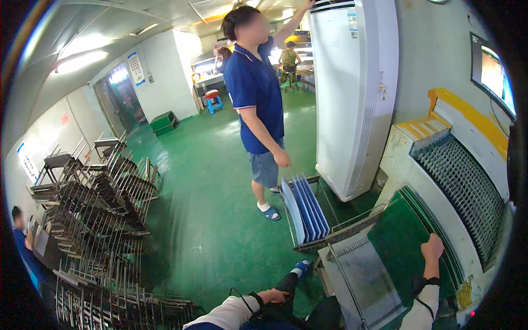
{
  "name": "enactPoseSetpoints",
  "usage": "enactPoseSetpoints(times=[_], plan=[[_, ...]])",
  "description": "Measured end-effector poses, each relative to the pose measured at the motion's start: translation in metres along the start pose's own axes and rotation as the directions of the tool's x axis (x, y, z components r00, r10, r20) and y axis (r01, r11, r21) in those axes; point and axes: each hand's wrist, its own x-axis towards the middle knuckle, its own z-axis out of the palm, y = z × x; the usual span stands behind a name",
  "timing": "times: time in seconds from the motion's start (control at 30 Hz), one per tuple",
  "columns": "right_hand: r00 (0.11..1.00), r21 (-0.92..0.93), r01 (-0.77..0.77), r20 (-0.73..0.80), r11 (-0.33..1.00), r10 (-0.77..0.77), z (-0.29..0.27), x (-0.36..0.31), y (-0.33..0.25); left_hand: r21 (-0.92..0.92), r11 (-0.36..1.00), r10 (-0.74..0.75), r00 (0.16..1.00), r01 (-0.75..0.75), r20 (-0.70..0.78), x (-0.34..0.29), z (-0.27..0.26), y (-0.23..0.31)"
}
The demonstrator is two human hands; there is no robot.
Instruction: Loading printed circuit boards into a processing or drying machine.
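My right hand (433, 247) is closed on the edge of a large flat green board (404, 242). The board tilts in a rack, with several more green boards (440, 234) close behind it on the right. My left hand (274, 296) rests by my dark-trousered leg, its fingers curled together with nothing visible in them. Beside the green board lies a sloping grey metal plate (366, 283) with a toothed strip along its upper edge. Beyond it, several blue panels (308, 212) stand on edge in a wire rack (352, 225).
A machine (459, 165) with a ridged roller section stands at the right. A tall white cabinet air conditioner (352, 99) is ahead, touched by a person in a blue shirt (256, 93). Stacked metal racks (104, 203) fill the left. Another person (25, 247) is at the far left edge.
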Motion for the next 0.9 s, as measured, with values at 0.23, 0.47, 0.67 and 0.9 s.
enactPoseSetpoints(times=[0.23,0.47,0.67,0.9], plan=[[0.999,-0.03,-0.01,0.036,0.999,0.011,-0.005,-0.001,0.0,-0.005,0.991,-0.131,0.991,0.131,0.006,0.005,-0.003,0.016],[1.0,0.006,-0.004,-0.002,1.0,0.004,0.003,0.001,-0.001,-0.032,0.999,0.036,0.989,-0.041,-0.142,0.032,0.015,-0.015],[1.0,-0.014,-0.014,0.001,1.0,0.014,0.003,-0.001,0.012,0.089,0.993,-0.063,0.987,0.076,-0.147,0.037,0.006,0.001],[0.998,0.009,0.036,-0.044,0.999,-0.036,0.006,0.001,0.001,0.106,0.994,-0.004,1.0,0.004,-0.003,0.065,0.017,-0.036]])
